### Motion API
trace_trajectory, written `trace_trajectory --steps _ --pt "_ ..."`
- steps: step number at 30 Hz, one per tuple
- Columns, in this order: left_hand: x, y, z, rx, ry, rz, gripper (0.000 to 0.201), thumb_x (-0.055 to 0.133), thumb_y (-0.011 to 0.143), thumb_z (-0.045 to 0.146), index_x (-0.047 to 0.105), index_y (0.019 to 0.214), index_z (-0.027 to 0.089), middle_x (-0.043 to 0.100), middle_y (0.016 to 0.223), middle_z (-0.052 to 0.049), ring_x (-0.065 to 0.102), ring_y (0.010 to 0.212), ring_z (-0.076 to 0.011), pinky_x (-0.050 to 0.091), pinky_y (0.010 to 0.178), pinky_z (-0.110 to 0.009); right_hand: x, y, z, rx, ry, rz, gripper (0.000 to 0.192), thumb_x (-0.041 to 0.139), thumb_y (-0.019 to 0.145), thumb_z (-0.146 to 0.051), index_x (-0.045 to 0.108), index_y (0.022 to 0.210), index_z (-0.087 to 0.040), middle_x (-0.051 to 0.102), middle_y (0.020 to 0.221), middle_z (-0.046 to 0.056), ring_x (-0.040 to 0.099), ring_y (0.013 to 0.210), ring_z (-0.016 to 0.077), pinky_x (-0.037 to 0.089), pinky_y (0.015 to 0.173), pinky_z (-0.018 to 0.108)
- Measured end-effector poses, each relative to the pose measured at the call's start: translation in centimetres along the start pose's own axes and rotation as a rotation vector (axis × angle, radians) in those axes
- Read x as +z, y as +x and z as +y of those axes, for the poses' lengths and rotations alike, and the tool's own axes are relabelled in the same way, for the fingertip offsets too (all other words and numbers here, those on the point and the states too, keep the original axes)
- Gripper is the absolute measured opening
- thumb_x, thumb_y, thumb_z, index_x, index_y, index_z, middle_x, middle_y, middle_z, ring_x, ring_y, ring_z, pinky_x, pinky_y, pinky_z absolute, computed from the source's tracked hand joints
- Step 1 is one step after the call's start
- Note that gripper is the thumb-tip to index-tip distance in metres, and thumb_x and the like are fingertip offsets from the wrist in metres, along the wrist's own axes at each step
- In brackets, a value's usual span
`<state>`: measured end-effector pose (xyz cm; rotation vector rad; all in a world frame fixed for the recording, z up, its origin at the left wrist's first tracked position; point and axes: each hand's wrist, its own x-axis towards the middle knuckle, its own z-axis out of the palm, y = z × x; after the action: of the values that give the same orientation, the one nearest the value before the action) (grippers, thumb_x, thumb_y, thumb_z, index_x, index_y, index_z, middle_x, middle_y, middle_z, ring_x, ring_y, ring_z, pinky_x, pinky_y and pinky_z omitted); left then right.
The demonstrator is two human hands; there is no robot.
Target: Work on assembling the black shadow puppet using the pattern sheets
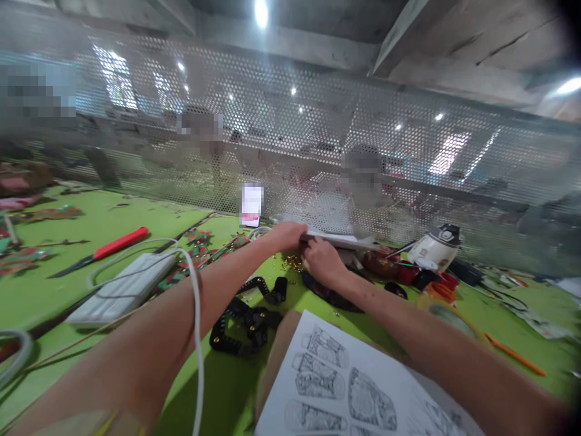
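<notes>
At the far edge of the green counter (136, 375), right against the perforated metal screen (318, 145), both hands meet on a flat white tray (345, 241). The left hand (285, 235) has its grip closed on the tray's near left end, fingers curled over the edge. The right hand (322, 260) sits just beside it at about 4 o'clock, knuckles up, fingers bent toward the same edge; whether that grip truly pinches the tray or only rests against it I cannot tell. The tray lies roughly level along the foot of the screen and runs off toward 3 o'clock from the hands.

Beneath the hands, a scatter of small gold bits (293, 261) lies on the counter. At 6 o'clock from the left hand, a black plastic chain (247, 321) lies in a loose coil. Nearer the person, a white sheet printed with line drawings (345, 387) rests on a brown board. At 9 o'clock from the chain lies a white ridged block (122, 290), with a white cable (196, 315) looping across the left forearm. Farther out toward 10 o'clock lies a knife with a red handle (118, 243). At 3 o'clock from the hands stands a small white and black device (436, 247), with red parts (394, 266) between it and the right hand.
</notes>
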<state>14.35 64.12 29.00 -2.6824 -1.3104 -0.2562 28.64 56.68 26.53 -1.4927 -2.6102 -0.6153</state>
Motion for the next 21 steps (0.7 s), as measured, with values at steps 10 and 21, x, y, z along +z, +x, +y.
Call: trace_trajectory --steps 10,21 --pt "-1.0 1.0 -0.6 0.058 0.018 0.021 0.028 0.046 0.085 0.023 0.072 0.094 0.019 0.073 0.094 -0.012 0.067 0.091 -0.024 0.046 0.077 -0.03 -3.0 0.3 4.0 0.165 -0.008 0.055 0.038 0.038 0.098 -0.036 0.068 0.101 -0.013 0.06 0.101 0.015 0.055 0.092 0.0244 0.043 0.076 0.033" --pt "-1.4 1.1 -0.8 0.004 0.043 0.106 0.034 0.042 0.087 0.022 0.071 0.104 0.02 0.072 0.095 -0.012 0.067 0.092 -0.0233 0.046 0.077 -0.03 1.8 -8.4 0.8 0.057 0.215 -0.101 0.048 0.06 0.086 -0.043 0.058 0.121 -0.011 0.064 0.111 0.017 0.049 0.11 0.0321 0.04 0.091 0.045"
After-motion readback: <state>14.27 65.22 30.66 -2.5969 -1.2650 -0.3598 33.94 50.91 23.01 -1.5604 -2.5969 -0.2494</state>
